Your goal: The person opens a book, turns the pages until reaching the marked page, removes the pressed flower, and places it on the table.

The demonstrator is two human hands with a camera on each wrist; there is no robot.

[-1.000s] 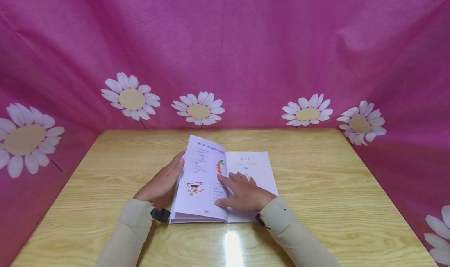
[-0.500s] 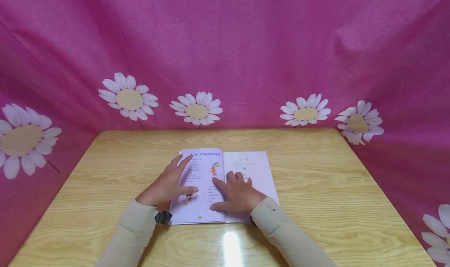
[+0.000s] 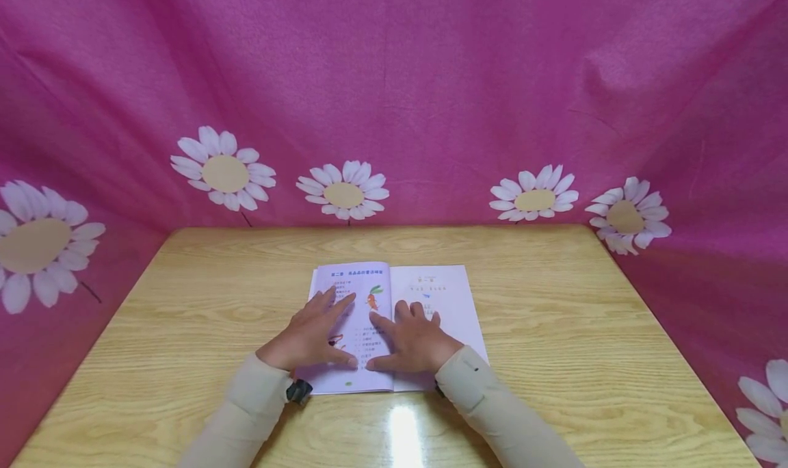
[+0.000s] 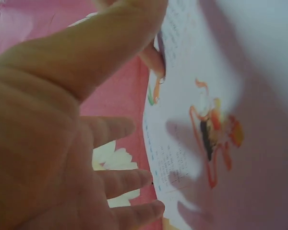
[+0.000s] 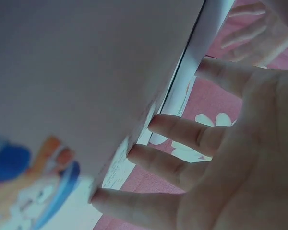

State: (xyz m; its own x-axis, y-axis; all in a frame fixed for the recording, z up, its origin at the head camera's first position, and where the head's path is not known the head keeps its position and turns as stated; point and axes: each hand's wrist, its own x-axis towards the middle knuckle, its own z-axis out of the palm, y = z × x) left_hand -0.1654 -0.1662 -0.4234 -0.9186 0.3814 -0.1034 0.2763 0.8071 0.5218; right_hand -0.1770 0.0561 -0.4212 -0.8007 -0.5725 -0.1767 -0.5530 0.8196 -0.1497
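Head view: from above the near side of the worktop [image 3: 585, 331], facing forward and down, set back enough to take in the left hand [image 3: 310, 334], right hand [image 3: 418, 341], open book [image 3: 362, 331] and pink backdrop [image 3: 394, 92]. Wrist views: each from close behind the fingers [image 4: 127, 182], facing along them, turned sideways; the left shares the drawn figure [image 4: 213, 136] with the head view, the right shares the left hand.

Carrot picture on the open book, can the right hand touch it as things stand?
Probably yes: in the head view the right hand has its index finger right by the lower end of the carrot picture, and the left hand leaves it uncovered.
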